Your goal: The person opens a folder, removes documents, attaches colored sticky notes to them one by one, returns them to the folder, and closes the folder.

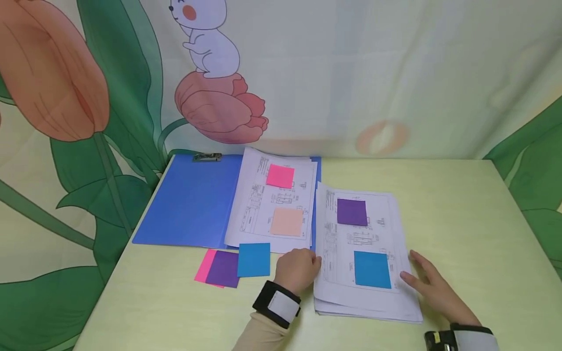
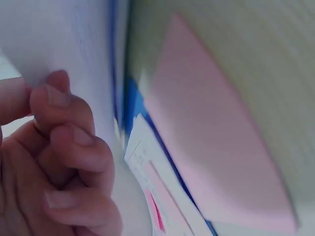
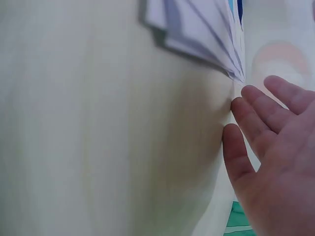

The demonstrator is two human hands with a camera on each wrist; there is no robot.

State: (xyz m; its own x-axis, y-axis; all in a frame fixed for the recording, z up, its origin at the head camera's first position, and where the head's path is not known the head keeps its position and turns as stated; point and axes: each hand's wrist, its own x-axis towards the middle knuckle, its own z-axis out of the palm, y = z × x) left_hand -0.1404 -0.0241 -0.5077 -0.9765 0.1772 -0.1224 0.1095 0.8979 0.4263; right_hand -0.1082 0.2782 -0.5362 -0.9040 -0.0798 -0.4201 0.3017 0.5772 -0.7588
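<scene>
A stack of printed drawing sheets (image 1: pixel 338 297) lies on the table, bearing a purple sticky note (image 1: pixel 352 212) and a blue sticky note (image 1: pixel 372 269). At its left edge my left hand (image 1: pixel 296 268) pinches the paper between thumb and curled fingers, as the left wrist view shows up close. My right hand (image 1: pixel 432 287) is beside the stack's right edge, fingers extended and apart; whether a fingertip touches the paper I cannot tell. In the left wrist view a pale pink sticky note (image 2: pixel 211 142) lies on the table near the left hand, which mostly hides it in the head view.
Behind lies an open blue clipboard folder (image 1: pixel 189 204) with a metal clip (image 1: pixel 207 157). Other drawing sheets (image 1: pixel 256 214) on it carry a bright pink note (image 1: pixel 280 176) and a peach note (image 1: pixel 287 222). Overlapping pink, purple (image 1: pixel 223 269) and blue notes (image 1: pixel 254 260) lie in front.
</scene>
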